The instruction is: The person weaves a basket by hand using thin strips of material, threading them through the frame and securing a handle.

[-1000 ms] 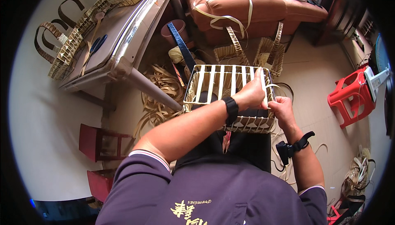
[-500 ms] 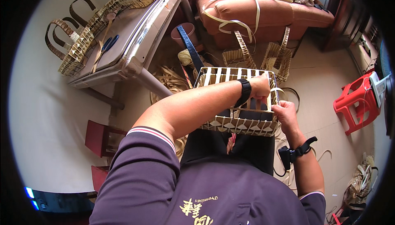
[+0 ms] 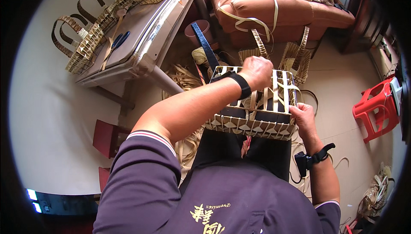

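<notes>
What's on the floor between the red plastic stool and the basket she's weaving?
In the head view, bare tan floor separates the red stool from the woven basket; only her right hand grips the basket's near corner.

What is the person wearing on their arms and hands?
Dark purple sleeves with striped cuffs, pushed up the arms. The left hand has a black wristband; the right hand has a black strap with a small black device on the wrist. No gloves.

- Bright, even daylight fills the scene; the pale floor (image 3: 55,118) left of the bench (image 3: 141,41) is almost washed out.
- Soft shadow lies under the bench.
- Fisheye bends straight edges; a black vignette rings the frame.
- Centre is sharp, the rim softer.
</notes>
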